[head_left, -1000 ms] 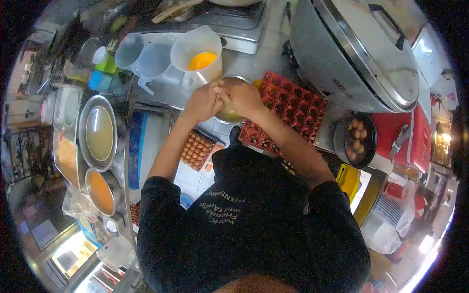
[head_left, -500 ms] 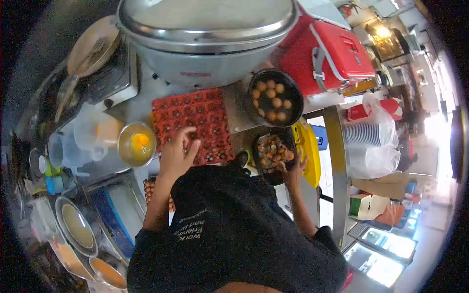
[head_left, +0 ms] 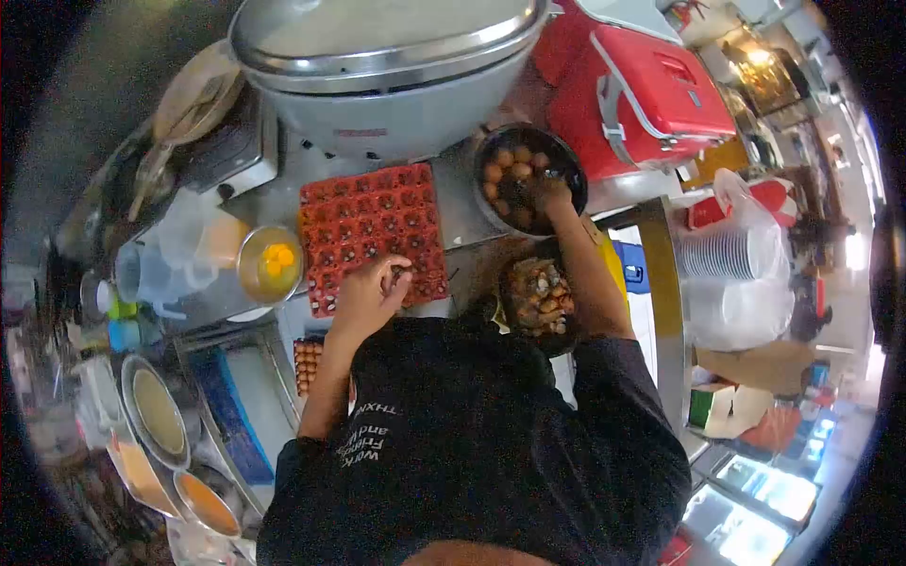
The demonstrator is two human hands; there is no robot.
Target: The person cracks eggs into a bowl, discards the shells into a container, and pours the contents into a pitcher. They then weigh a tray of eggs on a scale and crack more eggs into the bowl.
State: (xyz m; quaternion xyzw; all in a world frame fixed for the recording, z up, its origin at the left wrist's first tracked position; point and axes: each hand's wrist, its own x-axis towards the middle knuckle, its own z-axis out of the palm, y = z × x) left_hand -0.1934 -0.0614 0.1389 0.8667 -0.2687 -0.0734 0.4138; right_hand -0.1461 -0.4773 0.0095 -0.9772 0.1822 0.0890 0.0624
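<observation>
My left hand (head_left: pixel 371 300) hovers over the near edge of a red egg tray (head_left: pixel 363 212), its fingers loosely curled and apart, with nothing visible in them. My right hand (head_left: pixel 550 196) reaches into a black bowl (head_left: pixel 578 162) of brown eggs (head_left: pixel 522 156); its fingertips are too dark and blurred to make out. Below that bowl, a dark container holds broken eggshells (head_left: pixel 543 297), partly covered by my right forearm. Left of the tray stands a metal bowl (head_left: pixel 247 275) with raw egg yolks (head_left: pixel 278 258) in it.
A big lidded pot (head_left: pixel 396 123) stands behind the tray, with a red cooler box (head_left: pixel 661 90) to its right. Plastic jugs (head_left: pixel 179 241) and a portable stove (head_left: pixel 236 165) are at left. More brown eggs (head_left: pixel 307 366) sit lower, beside my left forearm. Wrapped plastic containers (head_left: pixel 722 259) stand at right.
My right hand has gone from the eggshell container up into the black bowl of eggs. My left hand has shifted slightly right and lower, its fingers more curled.
</observation>
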